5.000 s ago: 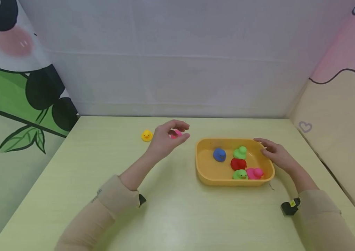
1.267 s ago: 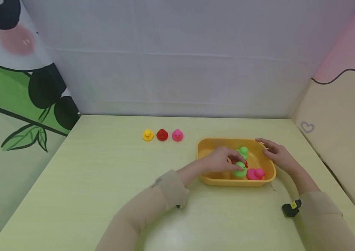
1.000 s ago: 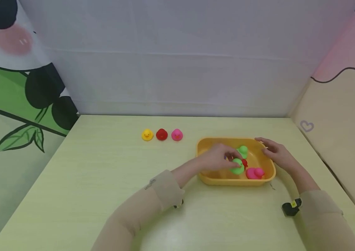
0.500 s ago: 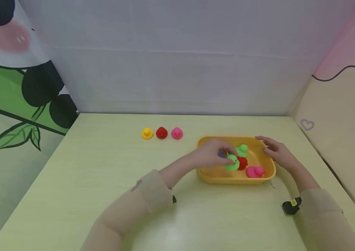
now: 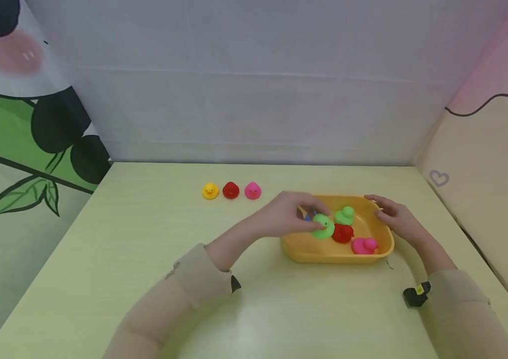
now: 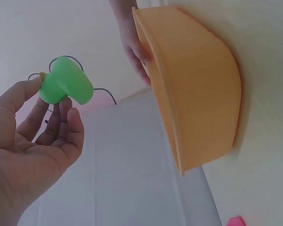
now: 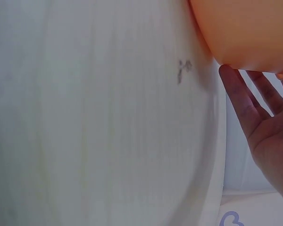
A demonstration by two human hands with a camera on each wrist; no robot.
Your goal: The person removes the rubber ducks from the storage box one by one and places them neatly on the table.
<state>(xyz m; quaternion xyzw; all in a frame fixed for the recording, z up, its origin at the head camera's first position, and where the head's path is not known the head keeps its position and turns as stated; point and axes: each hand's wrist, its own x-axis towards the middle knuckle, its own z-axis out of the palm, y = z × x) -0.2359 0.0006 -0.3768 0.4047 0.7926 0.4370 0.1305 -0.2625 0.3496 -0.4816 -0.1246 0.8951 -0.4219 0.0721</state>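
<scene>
Sitting along the far side of the pale tabletop [image 5: 155, 249], left to right: a small round yellow toy duck [image 5: 210, 191], a red toy duck [image 5: 231, 190], a pink toy duck [image 5: 253, 190]. Next up, the left hand [image 5: 285, 214] is pinching a light-green toy duck [image 5: 322, 227], up above the left part of a yellow-orange rounded tray [image 5: 316, 257]; something blue [image 5: 308, 218] peeks out behind. Further right inside: a second green duck [image 5: 345, 216] far, a second red duck [image 5: 342, 233] nearer, then a second pink duck [image 5: 364, 246]. Right hand [image 5: 396, 219]: fingers loosely spread, touching the tray's right end.
</scene>
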